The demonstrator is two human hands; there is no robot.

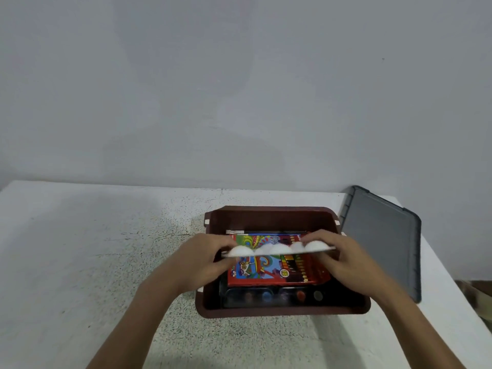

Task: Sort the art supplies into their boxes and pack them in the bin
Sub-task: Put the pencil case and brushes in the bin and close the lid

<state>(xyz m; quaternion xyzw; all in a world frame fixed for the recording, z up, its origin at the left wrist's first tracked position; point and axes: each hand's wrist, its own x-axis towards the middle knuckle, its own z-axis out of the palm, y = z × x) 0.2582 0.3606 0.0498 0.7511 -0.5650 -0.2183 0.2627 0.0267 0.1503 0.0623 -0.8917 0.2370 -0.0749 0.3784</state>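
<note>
Fingers (221,242) of left hand (202,259) and right hand (346,262) clamped on opposite ends of white palette (277,249), held level just above brown bin (279,312), probably to drop flat. Beneath: paint pots (266,295), crayon box (266,272), brushes (235,231) at far wall; grey lid (383,241) parked beside, right.

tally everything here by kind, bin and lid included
brown plastic bin: 1
grey plastic lid: 1
white plastic paint palette: 1
red cardboard crayon box: 1
black paint-pot tray: 1
thin brushes at the bin's back: too hidden to count
total: 5, plus brushes
</note>
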